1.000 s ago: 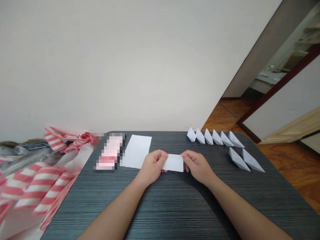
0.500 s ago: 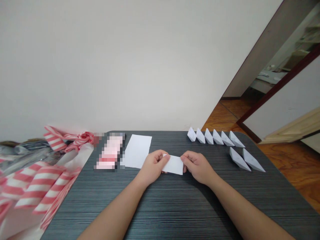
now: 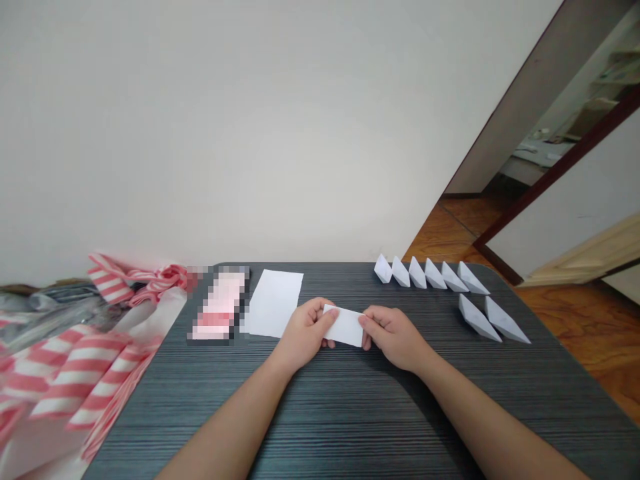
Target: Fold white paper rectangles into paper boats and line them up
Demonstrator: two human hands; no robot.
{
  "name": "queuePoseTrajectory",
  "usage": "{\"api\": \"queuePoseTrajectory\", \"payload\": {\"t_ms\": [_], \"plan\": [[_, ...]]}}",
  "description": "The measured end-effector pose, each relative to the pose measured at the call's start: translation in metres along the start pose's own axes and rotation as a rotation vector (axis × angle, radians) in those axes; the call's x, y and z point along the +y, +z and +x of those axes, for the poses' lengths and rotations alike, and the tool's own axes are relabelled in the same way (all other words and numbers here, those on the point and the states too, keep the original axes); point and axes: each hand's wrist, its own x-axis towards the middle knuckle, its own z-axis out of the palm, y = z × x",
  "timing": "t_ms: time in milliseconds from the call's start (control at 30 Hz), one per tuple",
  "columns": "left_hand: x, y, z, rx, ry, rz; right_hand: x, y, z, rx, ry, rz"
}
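My left hand (image 3: 305,335) and my right hand (image 3: 393,338) hold a small folded white paper (image 3: 344,327) by its two short ends, a little above the dark table. The paper is tilted, its left end higher and farther from me. Beyond my left hand lies a flat white paper sheet (image 3: 274,303). Several white folded paper boats (image 3: 433,275) stand in a row beyond my right hand, and two more paper boats (image 3: 493,320) lie nearer me.
A pixelated pink-and-white item (image 3: 219,307) lies left of the sheet on the grey-striped table (image 3: 360,427). Pink-and-white striped plastic (image 3: 75,373) spills beyond the table's left edge. A wooden floor (image 3: 575,333) lies beyond its right edge.
The folded paper has turned slightly clockwise between my hands. My right hand has shifted a little toward me, and my left-hand fingers have moved along the paper's left end.
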Motion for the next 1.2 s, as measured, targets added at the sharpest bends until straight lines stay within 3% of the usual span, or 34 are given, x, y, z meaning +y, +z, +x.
{"api": "queuePoseTrajectory", "payload": {"t_ms": [400,633,867,1200], "plan": [[-0.002,-0.001,-0.001,0.006,0.019,0.037,0.005,0.003,0.001,-0.063,0.057,0.138],[0.000,0.000,-0.002,-0.023,0.009,0.055,0.005,0.003,0.001,-0.114,0.031,0.152],[0.000,-0.001,-0.002,0.025,0.007,0.015,0.015,0.005,0.000,-0.032,-0.035,0.274],[0.002,-0.001,-0.003,-0.001,0.006,0.010,0.014,0.007,-0.001,-0.093,-0.047,0.359]]}}
